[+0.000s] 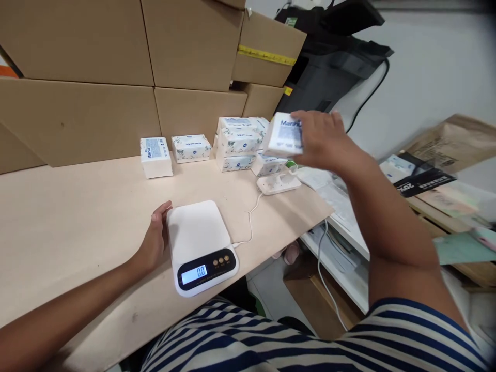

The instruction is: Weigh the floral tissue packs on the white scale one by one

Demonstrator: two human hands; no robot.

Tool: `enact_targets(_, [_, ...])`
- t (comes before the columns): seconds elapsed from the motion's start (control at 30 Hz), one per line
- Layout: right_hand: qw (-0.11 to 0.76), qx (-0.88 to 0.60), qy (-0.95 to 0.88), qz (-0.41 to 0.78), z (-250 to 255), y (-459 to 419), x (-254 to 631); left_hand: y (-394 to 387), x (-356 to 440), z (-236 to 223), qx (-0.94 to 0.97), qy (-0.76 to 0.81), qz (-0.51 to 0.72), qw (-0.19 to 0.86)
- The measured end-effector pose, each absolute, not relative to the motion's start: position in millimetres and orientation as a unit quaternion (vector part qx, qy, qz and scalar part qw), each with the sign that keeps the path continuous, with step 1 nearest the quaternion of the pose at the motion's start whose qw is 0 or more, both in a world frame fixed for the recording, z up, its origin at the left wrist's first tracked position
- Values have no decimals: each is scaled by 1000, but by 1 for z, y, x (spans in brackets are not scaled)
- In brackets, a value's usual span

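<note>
My right hand (323,137) is raised over the right side of the table, its fingers closed round a white tissue pack (284,135) with blue lettering. Below that pack lies a white power strip (279,183). At the left edge of the white digital scale (199,227) rests my left hand (155,235), fingers stretched along its side and holding nothing. The scale's plate is bare and its lit display (194,274) reads 0.0. Behind it stand one tissue pack (156,157) on end and another pack (191,148) lying flat, beside a stack of several tissue packs (238,144).
Large cardboard boxes (77,119) form a wall along the table's back. A white cable (251,219) runs from scale to power strip. Right of the table (96,206) are a shelf with papers (333,201), a black machine (325,67) and a brown paper bag (453,144).
</note>
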State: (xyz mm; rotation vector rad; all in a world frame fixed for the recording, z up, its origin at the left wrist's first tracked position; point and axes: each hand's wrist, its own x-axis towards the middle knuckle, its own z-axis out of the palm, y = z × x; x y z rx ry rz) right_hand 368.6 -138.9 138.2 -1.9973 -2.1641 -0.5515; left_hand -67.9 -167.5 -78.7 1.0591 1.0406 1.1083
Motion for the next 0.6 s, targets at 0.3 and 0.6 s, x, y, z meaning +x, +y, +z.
enact_targets(0.3, [-25, -732, -677, -75, 102, -48, 438, -165, -68, -82, 444, 449, 486, 605])
enact_targets(0.6, [-19, -749, -663, -6, 74, -23, 449, -166, -70, -83, 445, 445, 484, 608])
